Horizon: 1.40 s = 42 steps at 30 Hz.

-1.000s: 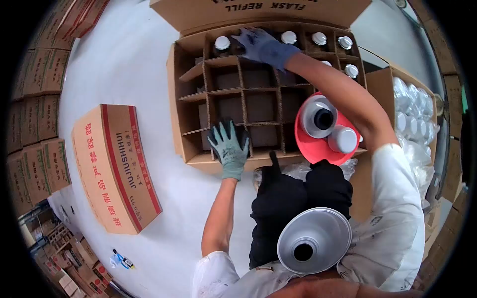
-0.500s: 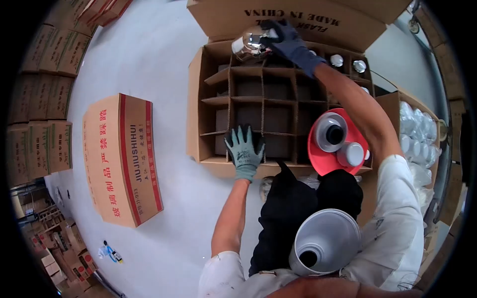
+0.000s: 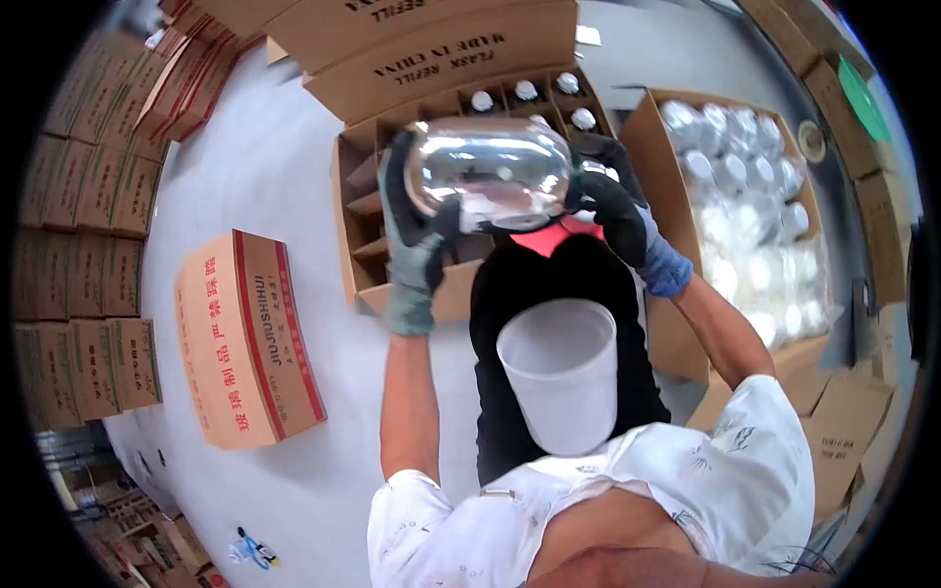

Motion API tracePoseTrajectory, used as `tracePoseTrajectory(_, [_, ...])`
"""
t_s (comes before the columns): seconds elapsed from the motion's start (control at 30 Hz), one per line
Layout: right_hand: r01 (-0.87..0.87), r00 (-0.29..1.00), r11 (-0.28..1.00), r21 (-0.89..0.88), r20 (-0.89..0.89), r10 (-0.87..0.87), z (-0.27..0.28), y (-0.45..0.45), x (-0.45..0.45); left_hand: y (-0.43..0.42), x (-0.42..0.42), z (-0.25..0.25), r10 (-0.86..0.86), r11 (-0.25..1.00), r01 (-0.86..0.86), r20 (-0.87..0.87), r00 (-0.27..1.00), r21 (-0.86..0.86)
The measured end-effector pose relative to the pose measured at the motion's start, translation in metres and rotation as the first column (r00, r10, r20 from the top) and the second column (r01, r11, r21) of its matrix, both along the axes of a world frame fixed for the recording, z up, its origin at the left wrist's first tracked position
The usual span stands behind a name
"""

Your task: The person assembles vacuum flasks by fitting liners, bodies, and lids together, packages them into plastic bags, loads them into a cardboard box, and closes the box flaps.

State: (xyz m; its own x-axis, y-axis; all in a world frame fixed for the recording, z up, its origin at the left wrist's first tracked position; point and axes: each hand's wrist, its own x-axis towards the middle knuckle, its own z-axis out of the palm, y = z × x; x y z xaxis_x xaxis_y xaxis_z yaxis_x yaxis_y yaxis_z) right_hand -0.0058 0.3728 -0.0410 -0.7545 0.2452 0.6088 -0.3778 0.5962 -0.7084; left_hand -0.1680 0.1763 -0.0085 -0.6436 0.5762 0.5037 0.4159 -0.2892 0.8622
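Observation:
A shiny silver glass flask refill (image 3: 495, 171) lies sideways between my hands, above the near part of a divided carton (image 3: 417, 297). My left hand (image 3: 417, 220), in a grey-green glove with dark fingers, is closed round its broad end. My right hand (image 3: 619, 201), in a dark blue-grey glove, grips the other end, by the neck. Silver flask tops (image 3: 526, 91) show in the carton's far right cells, while the cells at the left show bare dividers. Part of a pink-red dish (image 3: 551, 240) appears below the flask refill.
A white tub (image 3: 559, 367) rests by my lap. To the right, an open carton (image 3: 667, 225) holds many wrapped clear glass pieces (image 3: 750, 235). A closed glassware carton (image 3: 250, 338) sits on the floor at the left, with stacked cartons (image 3: 74, 274) beyond it.
The flask refill has come from the carton's far left side towards me. My left hand has left the carton's near edge and joined my right on the flask refill. The view has shifted.

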Motion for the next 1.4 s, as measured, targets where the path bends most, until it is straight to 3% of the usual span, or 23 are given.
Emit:
tracePoseTrajectory(0.03, [0.016,0.998,0.996,0.084,-0.055,-0.011,0.010,-0.008,0.013,-0.005,0.005,0.013,0.036,0.998,-0.040,-0.076,0.996,-0.053])
tracePoseTrajectory(0.07, [-0.079,0.984,0.932,-0.355,0.124,0.130,0.015,-0.016,0.030,-0.009,0.013,0.025,-0.019,1.000,0.021,0.072,0.997,-0.021])
tracePoseTrajectory(0.1, [-0.070,0.920,0.675,-0.734,0.214,0.329,0.019,-0.023,0.045,-0.013,0.022,0.038,-0.069,0.998,0.065,0.219,0.973,0.025])
tracePoseTrajectory(0.17, [-0.153,0.924,0.915,-0.374,0.274,0.266,0.036,-0.035,0.065,-0.035,0.027,0.031,-0.177,0.979,0.196,0.229,0.957,-0.061])
tracePoseTrajectory(0.23, [-0.223,0.881,0.932,-0.287,0.349,0.319,0.038,-0.031,0.097,-0.040,0.061,0.062,-0.195,0.942,0.201,0.049,0.980,-0.270])
tracePoseTrajectory(0.3, [-0.107,0.951,0.970,-0.219,0.261,0.164,0.028,-0.037,0.134,-0.060,0.085,0.057,-0.171,0.860,0.202,0.108,0.979,-0.470])
tracePoseTrajectory(0.37, [-0.068,0.905,0.971,-0.229,0.396,0.157,0.017,-0.049,0.184,-0.100,0.096,0.010,-0.076,0.886,0.134,0.147,0.986,-0.444])
tracePoseTrajectory(0.43, [-0.055,0.892,0.980,-0.191,0.432,0.134,-0.008,-0.083,0.231,-0.137,0.121,-0.016,0.163,0.834,0.010,0.264,0.951,-0.552])
tracePoseTrajectory(0.5, [-0.042,0.867,0.988,-0.146,0.485,0.109,-0.014,-0.125,0.257,-0.175,0.149,-0.063,0.083,0.971,0.125,0.777,0.624,-0.204])
tracePoseTrajectory(0.53, [-0.059,0.878,0.973,-0.225,0.451,0.158,-0.011,-0.134,0.255,-0.206,0.159,-0.101,0.124,0.920,0.115,0.555,0.823,-0.375])
tracePoseTrajectory(0.57, [-0.075,0.888,0.948,-0.308,0.412,0.204,-0.006,-0.146,0.250,-0.215,0.173,-0.102,0.106,0.833,0.047,0.242,0.965,-0.551])
tracePoseTrajectory(0.6, [-0.149,0.919,0.949,-0.279,0.316,0.237,-0.006,-0.149,0.236,-0.224,0.187,-0.104,0.068,0.737,-0.123,-0.107,0.992,-0.665])
tracePoseTrajectory(0.7, [-0.199,0.961,0.956,-0.217,0.145,0.233,0.014,-0.132,0.173,-0.229,0.182,-0.106,0.071,0.705,-0.011,0.055,0.996,-0.709])
tracePoseTrajectory(0.77, [-0.333,0.921,0.902,-0.276,0.111,0.374,0.027,-0.120,0.138,-0.245,0.168,-0.133,-0.057,0.672,0.071,0.044,0.997,-0.737])
tracePoseTrajectory(0.83, [-0.428,0.896,0.878,-0.212,0.023,0.443,0.038,-0.116,0.117,-0.256,0.147,-0.155,-0.309,0.511,-0.068,-0.257,0.916,-0.857])
tracePoseTrajectory(1.0, [-0.510,0.856,0.837,-0.198,-0.021,0.516,0.058,-0.109,0.096,-0.233,0.145,-0.149,-0.172,0.658,-0.121,-0.304,0.937,-0.743])
tracePoseTrajectory(1.07, [-0.350,0.937,0.927,-0.138,-0.041,0.348,0.058,-0.109,0.092,-0.207,0.149,-0.146,-0.130,0.723,-0.123,-0.308,0.942,-0.680])
tracePoseTrajectory(1.17, [-0.221,0.975,0.964,-0.146,-0.032,0.219,0.063,-0.112,0.092,-0.193,0.167,-0.135,-0.160,0.685,-0.409,-0.672,0.723,-0.603])
tracePoseTrajectory(1.2, [-0.184,0.983,0.974,-0.129,-0.023,0.183,0.065,-0.116,0.091,-0.191,0.174,-0.137,-0.088,0.681,-0.406,-0.618,0.781,-0.609])
tracePoseTrajectory(1.23, [-0.151,0.988,0.981,-0.118,-0.011,0.151,0.067,-0.120,0.089,-0.177,0.187,-0.120,0.084,0.762,-0.326,-0.414,0.906,-0.559])
tracePoseTrajectory(1.3, [-0.081,0.993,0.992,-0.093,-0.097,0.072,0.064,-0.126,0.085,-0.176,0.186,-0.124,0.071,0.733,-0.441,-0.587,0.806,-0.518])
tracePoseTrajectory(1.4, [-0.073,0.984,0.994,-0.075,-0.168,0.059,0.067,-0.130,0.092,-0.170,0.173,-0.120,0.084,0.743,-0.442,-0.586,0.806,-0.502])
